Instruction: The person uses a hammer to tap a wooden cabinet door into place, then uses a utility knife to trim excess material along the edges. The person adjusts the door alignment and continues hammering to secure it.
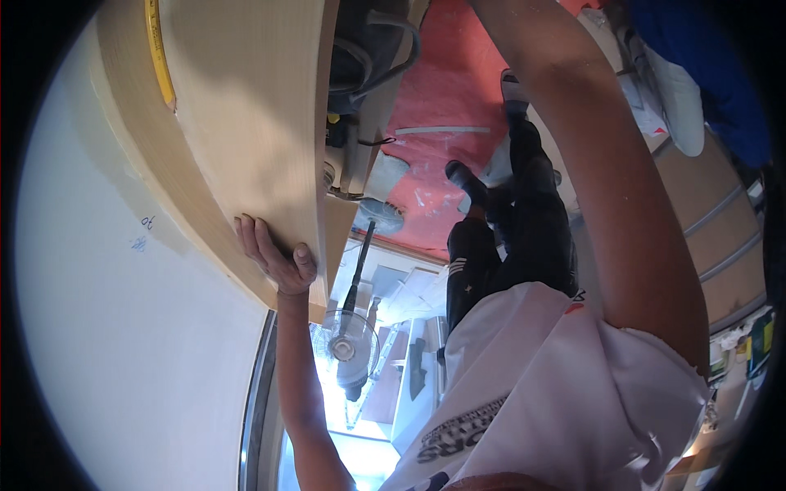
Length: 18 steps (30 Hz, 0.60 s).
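Observation:
Under my left hand (278, 258) is a pale wooden board (254, 90), its wood grain faintly visible. The palm and fingers lie on the surface close to the board's end, fingers stretched out and thumb apart, holding nothing. Farther up the board, a yellow pencil (161, 61) lies along its left side with the sharpened tip toward me. My right arm (606, 155) reaches forward past the top edge of the picture, so the right hand is out of sight.
Left of the board stands a white wall panel (123, 303) with small handwritten marks. Dark gear with a grey handle (401, 57) sits right of the board. Red covering (434, 90) lies on the floor. A pedestal fan (344, 348), a grey shoe (381, 214) and brown panels (712, 196) are around me.

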Motion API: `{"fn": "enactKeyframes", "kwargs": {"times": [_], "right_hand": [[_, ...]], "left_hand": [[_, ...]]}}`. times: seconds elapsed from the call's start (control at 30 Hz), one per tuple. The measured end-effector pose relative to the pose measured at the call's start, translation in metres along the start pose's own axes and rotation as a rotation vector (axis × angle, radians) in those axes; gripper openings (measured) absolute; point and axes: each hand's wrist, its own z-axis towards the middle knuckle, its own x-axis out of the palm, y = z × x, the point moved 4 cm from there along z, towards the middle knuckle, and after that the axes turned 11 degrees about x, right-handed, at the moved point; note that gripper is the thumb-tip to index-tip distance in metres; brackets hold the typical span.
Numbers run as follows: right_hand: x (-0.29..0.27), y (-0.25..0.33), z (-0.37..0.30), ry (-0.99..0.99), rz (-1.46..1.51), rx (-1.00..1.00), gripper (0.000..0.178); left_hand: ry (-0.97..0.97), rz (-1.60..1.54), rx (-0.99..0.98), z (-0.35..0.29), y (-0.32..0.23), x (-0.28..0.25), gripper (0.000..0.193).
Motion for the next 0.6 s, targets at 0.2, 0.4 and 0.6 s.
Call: {"fn": "enactKeyframes", "kwargs": {"times": [0.2,0.4,0.6], "right_hand": [[-0.005,-0.028,0.009,0.081,-0.131,0.16,0.033],[-0.012,-0.036,0.003,0.063,-0.146,0.173,0.033],[-0.032,-0.002,-0.044,0.072,-0.16,0.121,0.023]], "left_hand": [[-0.031,-0.039,-0.01,0.006,0.002,0.004,0.073],[-0.003,-0.006,-0.009,0.007,0.002,0.003,0.072],[-0.017,-0.013,0.035,0.006,-0.002,0.006,0.066]]}}
